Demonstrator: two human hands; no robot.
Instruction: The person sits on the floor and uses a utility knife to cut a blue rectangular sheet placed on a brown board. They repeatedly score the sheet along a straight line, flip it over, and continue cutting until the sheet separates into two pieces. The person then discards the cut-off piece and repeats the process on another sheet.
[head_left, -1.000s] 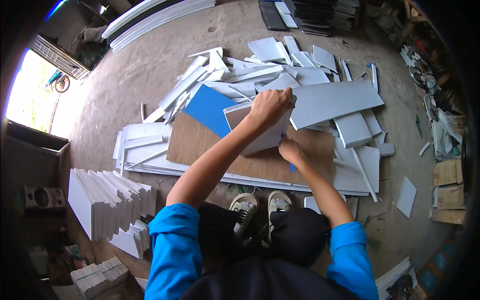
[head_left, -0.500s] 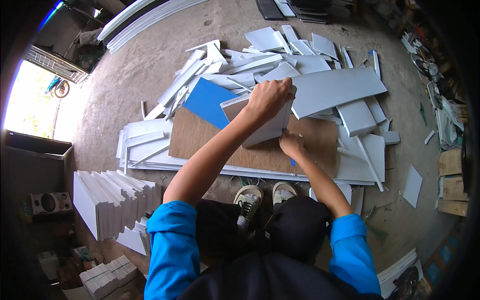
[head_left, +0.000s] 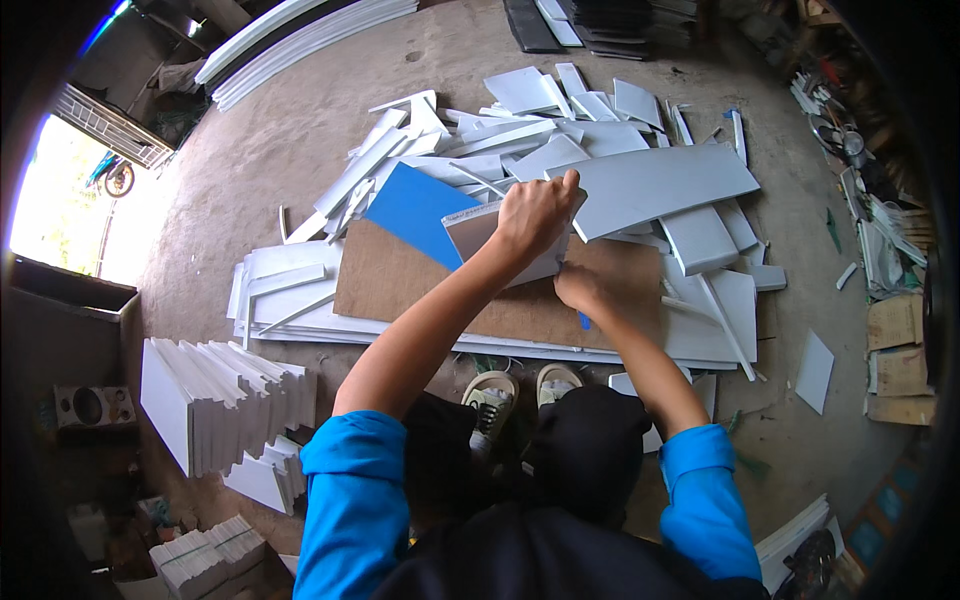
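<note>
We've got a white rectangular panel block [head_left: 470, 236] stood tilted over the brown flat wooden board [head_left: 390, 275], roughly mid-board. Our left hand [head_left: 537, 214] has it: fingers clenched over its upper right edge, forearm crossing in front. Our right hand [head_left: 580, 288] is at the block's lower right corner, fingers curled in; can't tell whether they grasp the block or something else. A small blue piece [head_left: 585, 320] shows just below that hand, kind unclear.

Outward: a flat blue rectangular panel [head_left: 415, 208] lies past the board's far left part, running behind the block. Large flat white sheets [head_left: 300, 256] sit under the board, sticking out left and right. Long pale grey panel [head_left: 665, 188] lies beyond, to our right, on a loose heap of white offcuts [head_left: 520, 140].

Near us: our pale green laced shoes [head_left: 492, 400] at the sheets' near edge. To our left, white notched panels [head_left: 165, 405] packed upright in a row, grey boxy speaker [head_left: 92, 406] beyond them. To our right, a thin white four-sided sheet [head_left: 815, 372] on the concrete floor [head_left: 240, 170], brown cardboard boxes [head_left: 895, 322] farther out.
</note>
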